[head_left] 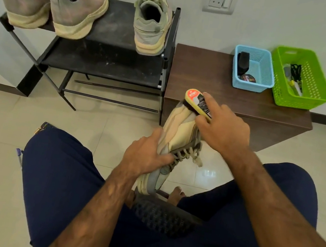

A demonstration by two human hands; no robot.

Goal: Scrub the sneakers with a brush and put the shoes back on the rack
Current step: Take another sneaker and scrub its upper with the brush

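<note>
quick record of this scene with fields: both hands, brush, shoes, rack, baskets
left hand: grips the sneaker at its middle
right hand: holds the brush on the sneaker's toe
rack: pair at left, one shoe at right, top shelf
blue basket: on the bench, holds a tin
green basket: right of the blue one, small items inside

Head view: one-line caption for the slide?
Left hand holds a sneaker while right hand presses a yellow brush to its far end; three shoes sit on the black rack behind.
</note>
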